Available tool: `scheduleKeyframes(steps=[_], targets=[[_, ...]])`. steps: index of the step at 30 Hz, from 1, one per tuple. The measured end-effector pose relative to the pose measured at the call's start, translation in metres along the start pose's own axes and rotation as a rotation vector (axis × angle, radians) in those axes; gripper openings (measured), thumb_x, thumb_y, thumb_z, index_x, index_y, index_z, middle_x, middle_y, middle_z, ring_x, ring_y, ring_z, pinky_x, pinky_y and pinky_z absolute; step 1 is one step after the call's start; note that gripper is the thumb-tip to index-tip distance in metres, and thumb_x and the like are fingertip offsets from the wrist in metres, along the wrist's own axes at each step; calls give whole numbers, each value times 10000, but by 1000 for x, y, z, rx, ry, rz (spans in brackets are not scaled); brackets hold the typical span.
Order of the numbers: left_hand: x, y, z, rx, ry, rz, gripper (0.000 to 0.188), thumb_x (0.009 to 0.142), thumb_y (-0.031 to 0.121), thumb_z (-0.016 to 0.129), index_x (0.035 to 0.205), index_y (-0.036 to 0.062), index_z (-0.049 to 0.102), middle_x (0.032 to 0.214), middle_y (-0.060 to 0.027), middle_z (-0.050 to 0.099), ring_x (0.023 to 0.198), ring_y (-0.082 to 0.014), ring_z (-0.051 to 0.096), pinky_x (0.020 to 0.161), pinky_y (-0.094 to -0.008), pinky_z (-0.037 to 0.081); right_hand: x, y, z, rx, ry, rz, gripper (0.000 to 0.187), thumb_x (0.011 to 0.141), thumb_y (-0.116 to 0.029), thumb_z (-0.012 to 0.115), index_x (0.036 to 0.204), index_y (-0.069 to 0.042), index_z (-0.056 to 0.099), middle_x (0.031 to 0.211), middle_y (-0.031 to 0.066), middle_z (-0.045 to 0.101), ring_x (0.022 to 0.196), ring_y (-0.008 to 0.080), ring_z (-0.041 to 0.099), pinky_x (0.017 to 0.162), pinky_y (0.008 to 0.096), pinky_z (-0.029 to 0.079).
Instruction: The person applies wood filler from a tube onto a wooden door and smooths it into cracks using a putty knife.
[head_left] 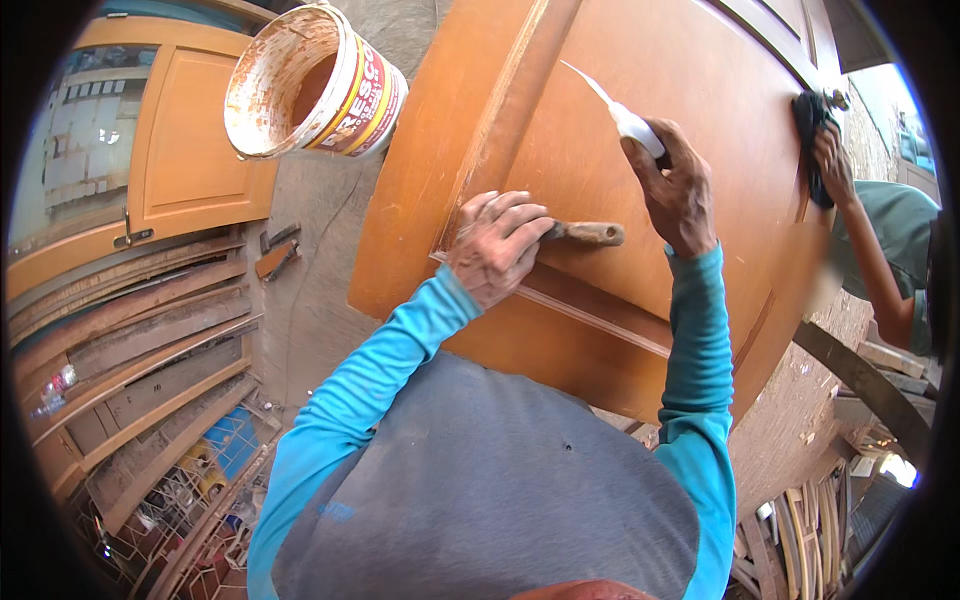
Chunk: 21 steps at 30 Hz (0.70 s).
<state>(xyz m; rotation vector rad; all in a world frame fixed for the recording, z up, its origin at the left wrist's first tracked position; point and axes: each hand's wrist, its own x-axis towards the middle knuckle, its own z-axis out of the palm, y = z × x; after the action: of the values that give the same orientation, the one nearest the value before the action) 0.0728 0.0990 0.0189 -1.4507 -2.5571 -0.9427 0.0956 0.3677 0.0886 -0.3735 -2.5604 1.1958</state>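
Note:
A panelled, orange-brown wooden door (590, 110) lies in front of me. My right hand (680, 190) is closed round a small white glue bottle (635, 128), its long thin nozzle pointing up and left over the door panel. Over the inner corner of the door's moulding (500, 125) my left hand (495, 250) bears down with bent fingers. From under those fingers a short wooden-handled tool (595, 234) sticks out to the right. Its front end is hidden, so whether it is a scraper or a brush does not show.
A putty-smeared white bucket (370, 105) stands beyond the door's left edge. Another person's hand (832, 160) rests a dark cloth (810, 140) at the door's right edge. Stacked boards (150, 330) fill the left, and wood strips (805, 530) lie at lower right.

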Motion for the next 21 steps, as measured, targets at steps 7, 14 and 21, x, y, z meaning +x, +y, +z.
scheduleKeyframes(steps=[7,14,21], targets=[[-51,-27,-46,144,133,-257,564,848,121,788,1393,63,656,1471,-147,623,1436,-370,532,1207,-509,394,44,39,51,122,-50,87,352,1037,-343,692,1188,-28,731,869,142,728,770,217,692,751,375,559],[-88,-46,-47,241,155,-503,658,893,240,770,1488,38,574,1540,-183,546,1463,-403,487,1221,-541,356,72,46,67,126,-39,134,370,989,-360,698,1080,-6,759,828,133,706,770,212,673,750,381,546],[-79,-44,-50,235,138,-516,682,872,266,785,1481,38,578,1526,-173,541,1452,-394,483,1223,-547,347,84,56,70,148,-26,100,363,971,-349,719,1001,11,745,748,95,641,718,162,611,691,352,513]])
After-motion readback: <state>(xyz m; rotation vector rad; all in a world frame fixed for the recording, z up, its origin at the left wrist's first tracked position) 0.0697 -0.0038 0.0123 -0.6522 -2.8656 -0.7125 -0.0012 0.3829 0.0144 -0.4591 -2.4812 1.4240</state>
